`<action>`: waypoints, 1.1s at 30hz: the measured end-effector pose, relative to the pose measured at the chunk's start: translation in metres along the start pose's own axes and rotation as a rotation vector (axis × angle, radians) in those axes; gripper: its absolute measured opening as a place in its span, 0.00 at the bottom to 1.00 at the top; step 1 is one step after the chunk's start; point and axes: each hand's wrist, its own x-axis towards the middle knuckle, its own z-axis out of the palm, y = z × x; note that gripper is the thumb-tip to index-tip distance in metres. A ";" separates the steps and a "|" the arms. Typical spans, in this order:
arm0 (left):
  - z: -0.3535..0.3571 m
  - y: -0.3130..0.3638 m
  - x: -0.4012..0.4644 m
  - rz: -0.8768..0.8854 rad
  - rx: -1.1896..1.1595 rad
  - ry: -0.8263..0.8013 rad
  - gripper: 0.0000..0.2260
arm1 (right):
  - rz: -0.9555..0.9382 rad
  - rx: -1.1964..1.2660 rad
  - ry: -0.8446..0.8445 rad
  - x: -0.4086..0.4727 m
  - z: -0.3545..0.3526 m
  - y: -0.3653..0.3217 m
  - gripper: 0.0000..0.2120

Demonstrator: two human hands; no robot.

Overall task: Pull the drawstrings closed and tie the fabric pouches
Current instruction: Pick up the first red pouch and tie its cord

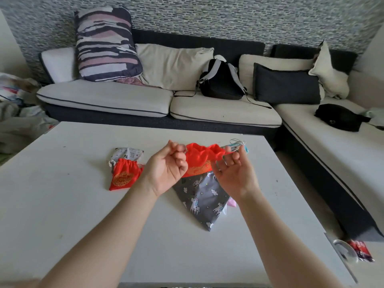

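Observation:
A red pouch with gold embroidery (202, 157) hangs in the air between my hands, its mouth gathered into folds. My left hand (168, 167) pinches the drawstring at the pouch's left end. My right hand (233, 171) pinches the string at the right end. Under them on the white table (62, 204) lies a grey unicorn-print pouch (204, 201). A second red pouch (124, 175), its mouth cinched, lies to the left on a white printed pouch (127, 152).
Loose cords and pale pouches (239, 145) lie behind my right hand, and a pink one (232, 203) peeks from under the grey pouch. A red wrapper (360, 249) and clear lid (345, 250) sit at the table's right corner. A sofa with cushions and a black backpack (221, 80) stands behind.

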 end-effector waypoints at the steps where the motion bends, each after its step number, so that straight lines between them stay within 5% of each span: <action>1: -0.001 0.004 0.001 0.015 0.004 0.047 0.13 | -0.015 0.036 0.040 0.001 0.001 -0.003 0.24; 5: -0.014 0.013 0.003 0.030 0.176 0.292 0.17 | 0.027 0.043 0.309 0.005 -0.007 -0.013 0.23; 12: -0.004 0.015 0.005 0.007 0.342 0.246 0.16 | 0.099 -0.235 0.323 0.003 -0.001 -0.007 0.21; 21: 0.036 0.006 0.011 0.050 0.684 0.239 0.14 | 0.247 -0.695 0.264 -0.005 0.023 0.007 0.18; 28: 0.051 0.000 0.012 0.128 1.014 0.277 0.15 | 0.186 -0.904 -0.090 -0.016 0.025 0.014 0.14; 33: 0.052 -0.003 0.007 0.121 1.081 0.187 0.10 | 0.119 -0.861 0.031 -0.011 0.028 0.011 0.12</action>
